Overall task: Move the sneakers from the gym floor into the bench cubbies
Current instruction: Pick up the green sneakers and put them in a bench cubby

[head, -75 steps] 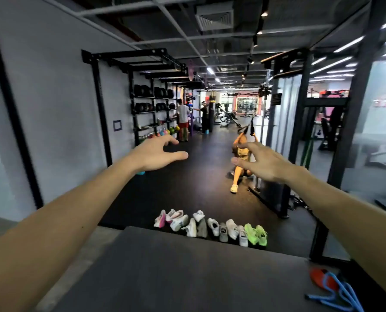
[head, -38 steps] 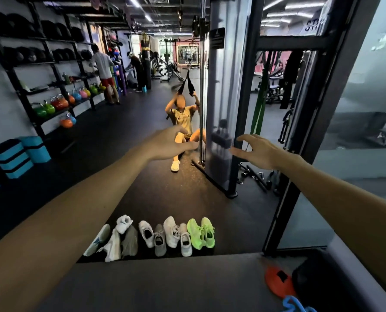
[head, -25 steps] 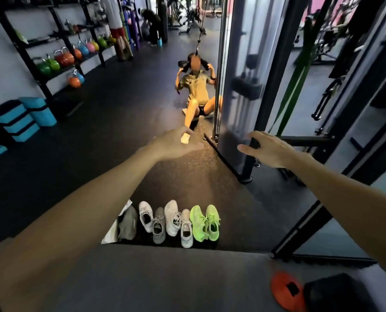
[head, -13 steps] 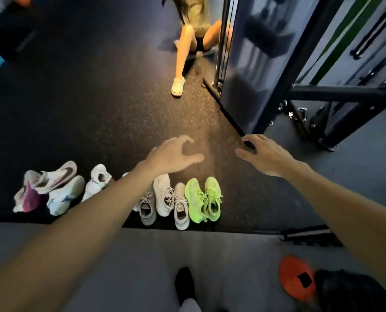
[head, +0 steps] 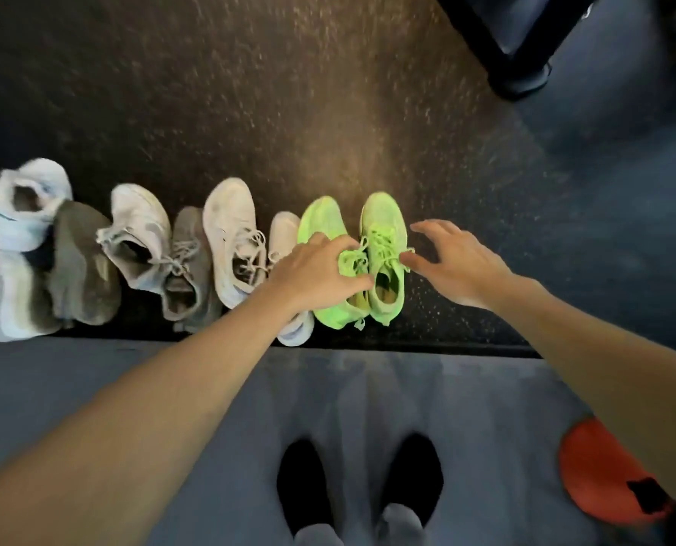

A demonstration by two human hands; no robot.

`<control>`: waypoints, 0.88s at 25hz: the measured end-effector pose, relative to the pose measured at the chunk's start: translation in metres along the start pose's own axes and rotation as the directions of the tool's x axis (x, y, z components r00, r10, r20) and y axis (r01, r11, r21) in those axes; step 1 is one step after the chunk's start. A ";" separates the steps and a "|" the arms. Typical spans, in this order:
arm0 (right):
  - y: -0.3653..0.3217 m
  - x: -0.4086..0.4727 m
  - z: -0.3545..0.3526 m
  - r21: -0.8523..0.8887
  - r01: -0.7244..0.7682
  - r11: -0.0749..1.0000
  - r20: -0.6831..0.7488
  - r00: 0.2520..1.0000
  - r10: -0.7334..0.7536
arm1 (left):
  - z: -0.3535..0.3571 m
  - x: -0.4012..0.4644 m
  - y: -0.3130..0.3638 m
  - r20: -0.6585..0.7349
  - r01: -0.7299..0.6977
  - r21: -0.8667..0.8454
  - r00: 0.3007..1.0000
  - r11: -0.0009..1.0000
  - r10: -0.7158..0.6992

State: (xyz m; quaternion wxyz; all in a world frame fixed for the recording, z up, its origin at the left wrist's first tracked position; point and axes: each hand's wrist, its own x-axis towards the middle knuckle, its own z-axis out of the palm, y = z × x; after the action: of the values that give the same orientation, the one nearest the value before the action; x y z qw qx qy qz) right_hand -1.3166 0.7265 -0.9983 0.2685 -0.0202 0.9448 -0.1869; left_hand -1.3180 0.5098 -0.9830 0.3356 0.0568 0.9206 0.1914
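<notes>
a speckled black gym floor (head: 249,92) carries a row of sneakers along the grey bench (head: 92,388) edge. the left hand (head: 316,275) grasps the left green sneaker (head: 322,218); the right hand (head: 452,262), fingers spread and released, touches the right green sneaker (head: 383,218).

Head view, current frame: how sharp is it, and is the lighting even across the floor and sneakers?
Head view: soft motion blur throughout, worst on the white sneakers at left; a warm light patch on the speckled floor above the neon green sneakers; corners fall dark; wide-angle stretch on the forearms.
</notes>
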 end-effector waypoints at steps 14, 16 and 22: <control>0.060 0.051 0.208 -0.018 -0.143 0.990 0.164 0.976 0.144 | 0.184 0.095 -0.073 0.043 0.071 0.274 0.995 0.959 -0.086; 0.059 0.055 0.212 -0.022 -0.146 0.989 0.149 0.978 0.148 | 0.189 0.096 -0.072 -0.006 0.104 0.295 0.994 0.950 -0.107; 0.046 0.051 0.184 0.034 -0.122 0.992 -0.075 0.989 0.124 | 0.158 0.079 -0.064 -0.181 0.091 0.397 0.983 0.913 -0.020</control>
State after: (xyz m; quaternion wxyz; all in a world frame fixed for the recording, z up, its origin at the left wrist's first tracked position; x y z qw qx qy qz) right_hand -1.2624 0.6991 -1.1851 0.2431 0.0494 0.9510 -0.1845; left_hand -1.2756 0.5188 -1.1663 0.2409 0.0816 0.9671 -0.0080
